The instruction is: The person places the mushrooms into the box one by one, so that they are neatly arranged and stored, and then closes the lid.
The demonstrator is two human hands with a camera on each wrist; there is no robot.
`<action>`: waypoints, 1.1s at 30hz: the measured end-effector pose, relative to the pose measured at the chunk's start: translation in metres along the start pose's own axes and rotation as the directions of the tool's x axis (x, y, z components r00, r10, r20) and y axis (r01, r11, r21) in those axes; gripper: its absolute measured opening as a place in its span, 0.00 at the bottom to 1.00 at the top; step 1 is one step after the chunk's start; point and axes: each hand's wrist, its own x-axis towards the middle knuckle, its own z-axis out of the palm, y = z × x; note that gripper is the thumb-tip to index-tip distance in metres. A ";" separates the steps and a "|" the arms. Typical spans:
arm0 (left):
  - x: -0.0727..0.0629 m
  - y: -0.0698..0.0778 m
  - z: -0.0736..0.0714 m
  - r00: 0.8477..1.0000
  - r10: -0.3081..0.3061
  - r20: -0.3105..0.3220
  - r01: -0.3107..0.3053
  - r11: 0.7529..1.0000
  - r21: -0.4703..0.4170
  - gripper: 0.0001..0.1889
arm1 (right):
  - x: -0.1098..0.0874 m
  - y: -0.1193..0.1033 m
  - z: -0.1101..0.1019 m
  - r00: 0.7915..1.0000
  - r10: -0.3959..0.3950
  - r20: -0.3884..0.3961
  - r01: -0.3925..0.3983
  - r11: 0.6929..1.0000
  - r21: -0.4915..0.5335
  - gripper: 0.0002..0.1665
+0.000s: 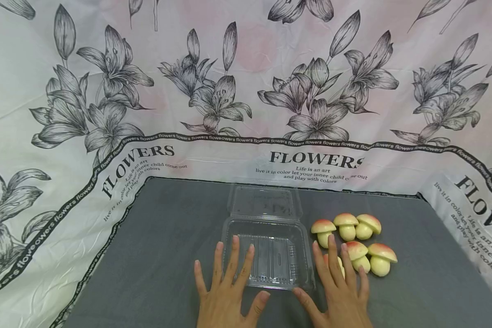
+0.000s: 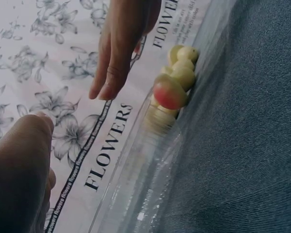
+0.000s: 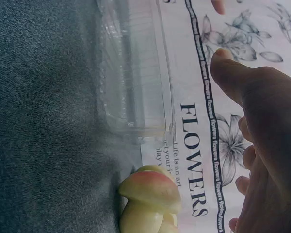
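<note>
Fingers spread, my left hand [image 1: 225,291] hovers over the near left part of a clear plastic clamshell box [image 1: 266,288], holding nothing. The box's lid [image 1: 266,202] is folded back, and its ribbed base has nothing in it. My right hand [image 1: 340,291] is also spread, in front of the box's right side and the nearest mushrooms. Several mushroom-shaped pieces, pale yellow with reddish caps, lie in a group right of the box; one mushroom [image 1: 381,259] is at the near right. Another mushroom [image 1: 334,264] is partly hidden behind my right fingers. The right wrist view shows a mushroom [image 3: 150,194] close up.
A dark grey cloth [image 1: 168,237] covers the table. Behind it and at both sides hangs a white sheet [image 1: 258,114] printed with black lilies and the word FLOWERS. The sheet meets the table along its back edge.
</note>
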 end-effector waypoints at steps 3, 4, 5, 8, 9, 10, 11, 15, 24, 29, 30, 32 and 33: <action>0.000 -0.001 0.000 1.000 0.003 0.000 -0.003 1.000 -0.019 0.44 | -0.001 0.000 0.000 1.000 0.004 0.007 -0.004 1.000 0.010 0.65; 0.000 -0.001 0.000 1.000 0.004 -0.002 -0.004 0.999 -0.033 0.44 | -0.001 0.000 0.000 1.000 0.005 0.011 -0.005 1.000 0.013 0.65; 0.000 -0.001 -0.001 1.000 0.004 -0.005 -0.004 0.999 -0.046 0.44 | -0.001 0.000 -0.001 1.000 0.006 0.016 -0.006 1.000 0.020 0.65; 0.002 -0.004 -0.001 1.000 0.000 -0.016 -0.002 0.994 -0.110 0.43 | 0.000 0.001 -0.003 0.999 0.010 0.036 -0.012 0.999 0.053 0.64; 0.002 -0.005 -0.001 1.000 -0.004 -0.016 0.002 0.992 -0.127 0.43 | 0.000 0.001 -0.004 0.999 0.010 0.041 -0.013 0.997 0.071 0.63; 0.003 -0.006 -0.001 1.000 -0.010 -0.016 0.007 0.989 -0.151 0.43 | 0.000 0.001 -0.005 0.999 0.011 0.042 -0.015 0.996 0.091 0.62; 0.003 -0.007 -0.001 1.000 -0.014 -0.014 0.012 0.984 -0.177 0.43 | 0.000 0.002 -0.006 0.999 0.008 0.043 -0.013 0.993 0.116 0.61; 0.004 -0.011 0.000 0.998 -0.056 0.011 0.056 0.941 -0.335 0.44 | 0.002 0.009 -0.008 0.999 -0.026 0.029 0.020 0.978 0.208 0.59; 0.018 -0.030 -0.005 0.987 -0.113 0.115 0.161 0.753 -0.638 0.44 | 0.009 0.036 -0.022 0.998 -0.062 -0.028 0.066 0.973 0.221 0.54; 0.029 -0.039 -0.004 0.973 -0.153 0.172 0.230 0.694 -0.682 0.43 | 0.011 0.052 -0.034 0.998 -0.003 -0.064 0.014 0.985 0.171 0.49; 0.030 -0.041 -0.003 0.968 -0.164 0.188 0.249 0.681 -0.689 0.43 | 0.011 0.057 -0.035 0.997 0.002 -0.082 0.012 0.986 0.165 0.49; 0.031 -0.042 -0.002 0.957 -0.185 0.225 0.291 0.662 -0.690 0.43 | 0.013 0.066 -0.039 0.993 0.005 -0.120 0.013 0.989 0.146 0.49; 0.031 -0.043 -0.001 0.951 -0.193 0.241 0.308 0.657 -0.689 0.43 | 0.014 0.071 -0.041 0.990 0.009 -0.139 0.010 0.991 0.137 0.49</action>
